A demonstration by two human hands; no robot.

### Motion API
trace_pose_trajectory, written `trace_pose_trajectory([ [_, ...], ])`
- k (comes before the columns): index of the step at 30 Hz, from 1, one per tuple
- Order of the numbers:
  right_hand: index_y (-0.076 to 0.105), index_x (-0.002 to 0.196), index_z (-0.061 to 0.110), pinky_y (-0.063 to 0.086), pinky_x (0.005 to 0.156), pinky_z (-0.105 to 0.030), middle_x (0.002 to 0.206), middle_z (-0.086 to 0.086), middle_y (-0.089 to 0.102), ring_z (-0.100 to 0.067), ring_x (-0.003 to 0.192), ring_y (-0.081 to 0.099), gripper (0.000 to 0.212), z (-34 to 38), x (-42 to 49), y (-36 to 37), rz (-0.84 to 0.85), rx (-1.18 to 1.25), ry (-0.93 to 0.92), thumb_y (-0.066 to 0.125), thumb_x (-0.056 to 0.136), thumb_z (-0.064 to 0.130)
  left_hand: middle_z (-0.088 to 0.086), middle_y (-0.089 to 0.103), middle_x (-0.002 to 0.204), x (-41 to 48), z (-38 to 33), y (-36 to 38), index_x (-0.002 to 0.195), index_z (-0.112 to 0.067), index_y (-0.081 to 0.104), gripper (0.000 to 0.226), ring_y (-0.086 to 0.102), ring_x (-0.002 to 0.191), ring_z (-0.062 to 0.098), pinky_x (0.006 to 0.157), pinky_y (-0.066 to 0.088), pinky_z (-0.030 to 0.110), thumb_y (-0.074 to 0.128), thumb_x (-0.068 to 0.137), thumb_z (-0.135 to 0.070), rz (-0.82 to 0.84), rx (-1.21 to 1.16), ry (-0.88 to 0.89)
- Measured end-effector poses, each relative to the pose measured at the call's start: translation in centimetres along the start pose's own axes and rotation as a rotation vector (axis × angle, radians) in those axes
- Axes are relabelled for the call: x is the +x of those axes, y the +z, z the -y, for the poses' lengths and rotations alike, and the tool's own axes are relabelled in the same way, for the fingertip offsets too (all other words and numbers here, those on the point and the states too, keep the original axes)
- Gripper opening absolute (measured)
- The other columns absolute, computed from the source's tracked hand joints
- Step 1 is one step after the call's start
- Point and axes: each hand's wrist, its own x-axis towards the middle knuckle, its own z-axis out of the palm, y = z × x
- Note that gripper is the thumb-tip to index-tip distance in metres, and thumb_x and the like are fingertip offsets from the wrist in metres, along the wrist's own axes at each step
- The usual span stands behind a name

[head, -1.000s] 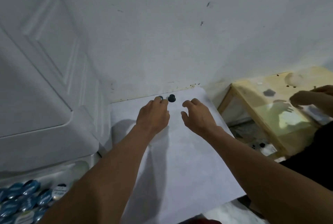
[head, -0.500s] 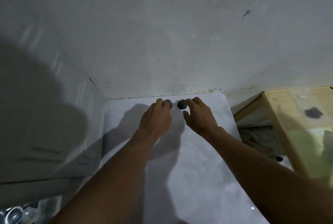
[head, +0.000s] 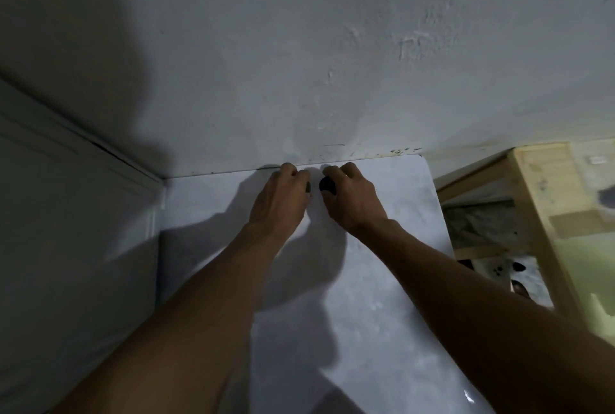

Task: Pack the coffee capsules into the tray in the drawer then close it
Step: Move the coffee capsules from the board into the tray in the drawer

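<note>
Compared with half a second ago, both hands have closed in on the two dark coffee capsules at the far edge of the white surface (head: 382, 280), just beside the wall (head: 332, 64). The right hand (head: 352, 200) was then only touching its capsule; its fingers (head: 336, 177) now curl over the right capsule (head: 326, 185) and grip it. The left hand (head: 278, 200) has its fingers wrapped around the left capsule (head: 308, 186), of which only a dark sliver shows between the fingertips.

Judgement: the pick-up of these two capsules is under way, one per hand. Transfer to the tray is not yet done. The drawer and its tray are outside the current view, so their state cannot be told.

No brand, label or writing is legible; the capsules are too small and too dim. A wooden table (head: 539, 187) stands to the right.
</note>
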Motion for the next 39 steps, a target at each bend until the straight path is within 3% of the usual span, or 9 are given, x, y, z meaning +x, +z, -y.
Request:
trace_pose_trajectory([
  [6,0.056,0.118,0.009,0.051,0.081,-0.039,0.11,-0.016,0.057,-0.036,0.091,0.058,0.027,0.0,0.0,0.0,0.004,0.016,0.006,0.05,0.092,0.016,0.014,0.054,0.111,0.1,0.2,0.3,0.111,-0.008,0.056,0.02,0.056,0.1,0.032,0.084,0.045,0.036,0.054,0.092,-0.016,0.011,0.018,-0.009],
  [13,0.049,0.098,0.005,0.049,0.068,-0.041,0.098,-0.015,0.053,-0.038,0.077,0.054,0.014,1.9,-3.6,-2.9,-0.068,0.012,-0.015,0.054,0.085,0.008,0.013,0.052,0.112,-3.9,-1.8,-3.1,0.115,-0.009,0.05,0.027,0.056,0.099,0.033,0.081,0.046,0.037,0.057,0.089,-0.015,-0.036,-0.035,-0.022],
  [17,0.053,0.113,0.009,0.048,0.071,-0.035,0.105,-0.013,0.052,-0.038,0.081,0.056,0.03,3.6,-7.5,-4.6,-0.139,0.008,-0.027,0.055,0.083,0.006,0.012,0.048,0.115,-7.7,-2.9,-5.2,0.123,-0.013,0.053,0.035,0.057,0.099,0.033,0.083,0.048,0.036,0.055,0.088,-0.012,-0.102,-0.067,0.041],
  [19,0.055,0.119,0.014,0.045,0.071,-0.029,0.108,-0.011,0.052,-0.034,0.087,0.058,0.037,4.2,-9.6,-5.0,-0.169,0.001,-0.031,0.056,0.082,0.009,0.013,0.047,0.111,-9.6,-3.5,-6.1,0.116,-0.011,0.058,0.03,0.057,0.091,0.034,0.078,0.044,0.032,0.054,0.086,-0.01,-0.134,-0.059,0.075],
  [25,0.045,0.1,0.01,0.042,0.059,-0.03,0.096,-0.008,0.04,-0.03,0.065,0.048,0.021,6.0,-15.5,-5.1,-0.259,0.026,0.055,0.053,0.081,0.005,0.013,0.051,0.096,-13.8,-4.1,-6.8,0.103,-0.011,0.05,0.021,0.056,0.077,0.036,0.07,0.05,0.038,0.058,0.085,-0.018,-0.205,-0.004,0.151],
  [29,0.036,0.083,0.01,0.027,0.047,-0.027,0.084,-0.009,0.038,-0.035,0.066,0.046,0.018,6.1,-19.4,-4.3,-0.296,-0.006,0.034,0.051,0.079,0.002,0.01,0.054,0.084,-17.7,-4.4,-6.9,0.095,-0.01,0.046,0.022,0.053,0.071,0.031,0.063,0.043,0.033,0.058,0.081,-0.022,-0.245,0.002,0.16],
  [33,0.043,0.082,0.007,0.033,0.056,-0.029,0.087,-0.008,0.043,-0.033,0.071,0.051,0.014,6.6,-22.1,-4.4,-0.284,-0.05,0.025,0.055,0.08,0.013,0.01,0.053,0.078,-21.8,-4.7,-7.6,0.087,-0.011,0.04,0.023,0.046,0.065,0.028,0.059,0.038,0.032,0.058,0.076,-0.021,-0.279,0.007,0.145],
  [35,0.046,0.083,0.007,0.033,0.058,-0.029,0.088,-0.007,0.045,-0.031,0.073,0.052,0.015,7.2,-23.0,-4.7,-0.286,-0.058,-0.009,0.056,0.079,0.016,0.01,0.053,0.083,-23.2,-4.4,-8.0,0.09,-0.01,0.044,0.023,0.048,0.071,0.028,0.066,0.044,0.034,0.058,0.075,-0.019,-0.303,-0.027,0.117],
  [39,0.045,0.089,0.008,0.034,0.06,-0.03,0.089,-0.004,0.047,-0.03,0.072,0.051,0.017,8.5,-25.5,-4.8,-0.295,-0.018,-0.109,0.057,0.079,0.014,0.01,0.054,0.113,-26.9,-4.0,-8.2,0.127,-0.014,0.052,0.049,0.055,0.101,0.026,0.083,0.04,0.027,0.063,0.08,-0.022,-0.318,-0.155,0.003],
])
